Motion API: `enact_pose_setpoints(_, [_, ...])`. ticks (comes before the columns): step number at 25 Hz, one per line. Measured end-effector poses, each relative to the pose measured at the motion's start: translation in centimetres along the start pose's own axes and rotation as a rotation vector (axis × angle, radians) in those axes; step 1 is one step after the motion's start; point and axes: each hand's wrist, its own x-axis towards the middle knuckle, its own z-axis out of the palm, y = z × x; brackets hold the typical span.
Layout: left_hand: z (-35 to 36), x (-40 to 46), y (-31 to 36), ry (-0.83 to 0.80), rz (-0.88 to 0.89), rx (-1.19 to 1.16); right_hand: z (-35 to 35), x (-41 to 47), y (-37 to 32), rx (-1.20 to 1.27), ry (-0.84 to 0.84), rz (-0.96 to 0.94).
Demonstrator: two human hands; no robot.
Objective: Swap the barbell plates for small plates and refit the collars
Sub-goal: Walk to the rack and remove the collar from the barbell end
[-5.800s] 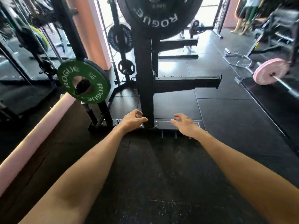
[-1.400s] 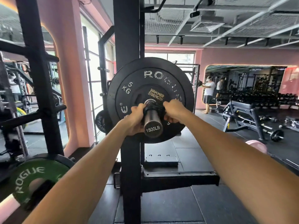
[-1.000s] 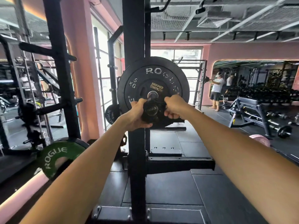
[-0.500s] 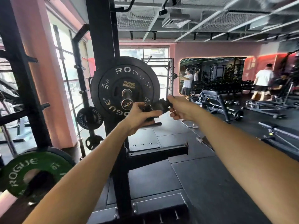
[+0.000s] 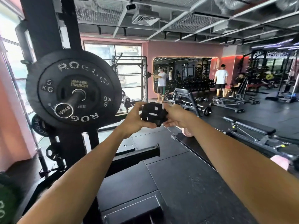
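The left hand [image 5: 135, 118] and the right hand [image 5: 175, 116] both curl their fingers around a black plastic barbell collar [image 5: 153, 113], holding it in the air between them, off the bar and to the right of it. The steel barbell sleeve [image 5: 71, 102], end cap marked 1500LB, carries a black rubber 5 kg plate [image 5: 48, 75] on the black steel rack upright [image 5: 45, 26].

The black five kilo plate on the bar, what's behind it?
Behind the black plate stands the black rack upright, showing above and below it. A smaller plate peeks out at lower left. The bar's inner sleeve is covered.
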Motion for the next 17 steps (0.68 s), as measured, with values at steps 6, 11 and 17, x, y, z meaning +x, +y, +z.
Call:
enact_pose_setpoints(6, [0.9, 7.5, -4.7, -0.017, -0.010, 0.083, -1.6, 7.5, 1.7, 0.000, -0.019, 0.017])
enact_pose_setpoints(11, [0.0, 14.7, -12.9, 0.014, -0.095, 0.134, -0.2, 17.3, 5.6, -0.026, -0.018, 0.054])
enact_pose_setpoints(17, [-1.6, 24.0, -24.8, -0.004, -0.199, 0.098, 2.5, 30.8, 12.6, -0.025, 0.044, 0.155])
